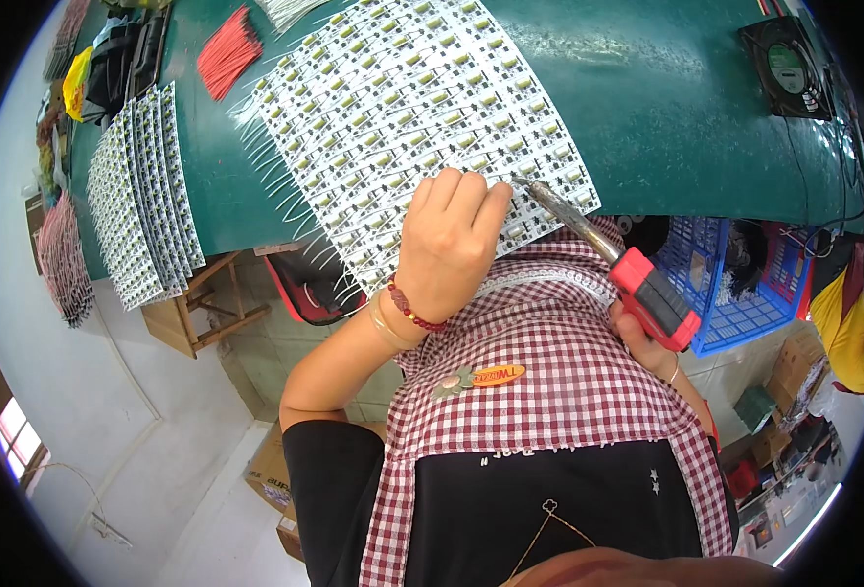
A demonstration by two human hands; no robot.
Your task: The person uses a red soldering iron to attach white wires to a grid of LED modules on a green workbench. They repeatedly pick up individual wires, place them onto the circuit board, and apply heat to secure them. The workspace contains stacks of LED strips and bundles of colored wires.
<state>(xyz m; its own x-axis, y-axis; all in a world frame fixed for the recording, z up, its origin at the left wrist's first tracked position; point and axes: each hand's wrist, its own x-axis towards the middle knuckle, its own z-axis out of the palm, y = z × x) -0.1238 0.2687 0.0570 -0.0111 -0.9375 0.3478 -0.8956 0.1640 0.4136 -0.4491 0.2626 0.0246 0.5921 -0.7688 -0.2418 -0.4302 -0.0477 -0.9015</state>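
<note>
Two hands: both are working at the near edge of the green bench [667, 108].
Left hand [449, 245]: fingers are curling down and pressing on the white circuit board panel [403, 108], palm over its near edge.
Right hand [647, 342]: it is gripping the red handle of the soldering iron [613, 259], whose metal tip is touching the panel just beside the left fingertips.
Handling: the panel is looking thin, light and probably brittle, so holding it flat by its edge seems safest; the iron belongs in the hand by its handle only.
Around: red wires [228, 51], stacked boards [143, 196] at left, black fan [787, 68], blue crate [735, 284].
Label: an orange oval tag [498, 375] is sitting on the checked apron [569, 382].
</note>
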